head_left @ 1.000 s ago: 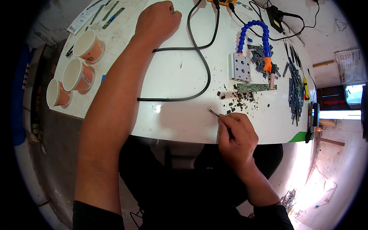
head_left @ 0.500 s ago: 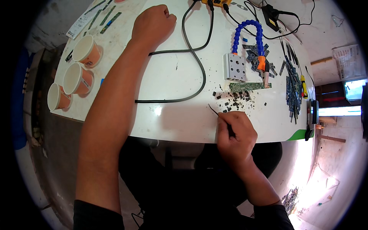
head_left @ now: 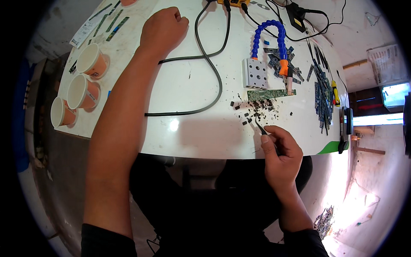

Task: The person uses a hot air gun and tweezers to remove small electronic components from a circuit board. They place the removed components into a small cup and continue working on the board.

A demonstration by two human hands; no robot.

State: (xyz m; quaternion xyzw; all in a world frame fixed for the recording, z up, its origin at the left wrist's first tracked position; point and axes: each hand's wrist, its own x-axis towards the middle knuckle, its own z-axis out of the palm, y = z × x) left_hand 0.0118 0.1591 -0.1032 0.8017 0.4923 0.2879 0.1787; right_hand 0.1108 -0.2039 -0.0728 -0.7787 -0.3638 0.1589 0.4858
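Observation:
My right hand (head_left: 282, 156) is closed around thin black curved tweezers (head_left: 260, 127) near the table's front edge. Their tip reaches the lower edge of a scatter of small black chips (head_left: 261, 109). Just behind the chips lies a green circuit board (head_left: 272, 94), beside a grey metal block (head_left: 255, 73) with holes. A blue segmented hose (head_left: 269, 25) arches over from the block, its orange nozzle (head_left: 284, 67) pointing down at the board. My left hand (head_left: 165, 30) is a fist at the far left part of the table; its curled fingers hide whatever may be inside.
Three paper cups (head_left: 82, 92) stand at the left edge. Black cables (head_left: 219, 81) loop from an orange device (head_left: 239, 3) and pass by my left forearm. Heaped board strips (head_left: 323, 100), a yellow-handled screwdriver (head_left: 335, 92) and a dark device (head_left: 346, 128) lie at right.
My right hand has moved right, bringing the tweezers' tip up to the chips; its fingers have opened out somewhat around the tweezers. The whole view has shifted slightly. My left fist stays put.

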